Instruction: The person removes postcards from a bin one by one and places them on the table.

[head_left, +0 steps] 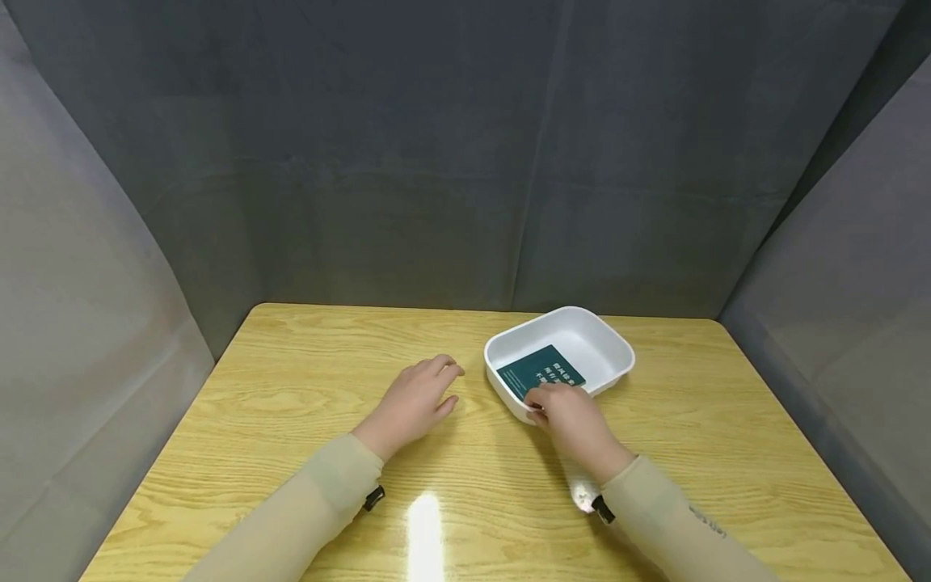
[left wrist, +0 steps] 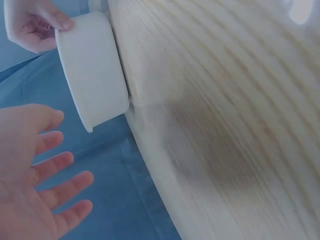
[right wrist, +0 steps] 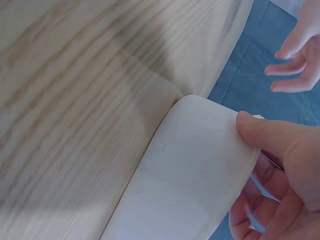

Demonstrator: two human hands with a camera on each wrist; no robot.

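Observation:
A white tray (head_left: 607, 338) stands on the wooden table (head_left: 305, 453), right of centre, with a dark green booklet (head_left: 538, 370) lying inside it. My right hand (head_left: 541, 408) grips the tray's near rim: in the right wrist view the thumb (right wrist: 265, 131) presses the outer wall of the tray (right wrist: 185, 175) while the fingers curl inside, over the booklet's near edge. My left hand (head_left: 436, 388) hovers just left of the tray, fingers spread and holding nothing. In the left wrist view the left hand (left wrist: 35, 180) shows an open palm beside the tray (left wrist: 95, 70).
Grey fabric screens (head_left: 436, 162) close in the table at the back and on both sides. A bright light reflection (head_left: 424, 525) lies on the tabletop near me. The table edges run close to the screens.

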